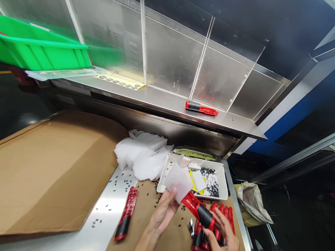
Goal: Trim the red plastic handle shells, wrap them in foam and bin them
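Note:
My left hand [164,209] pinches a thin white foam sheet [178,181] between thumb and fingers. In my right hand [222,232] is a red plastic part with a black sleeve [205,217], its fingers closed around the black end. The far red end of this part touches or lies just behind the sheet's lower edge. Below my right hand, several similar red and black parts [198,237] lie side by side, partly hidden by it. Another red and black part [126,214] rests left of my left hand.
A white tray [223,181] holds small black pieces and labels, beside a pile of white foam sheets [146,153]. A large cardboard box [52,167] stands left. The steel shelf [162,97] bears one red and black part [201,108] and a green bin [47,52].

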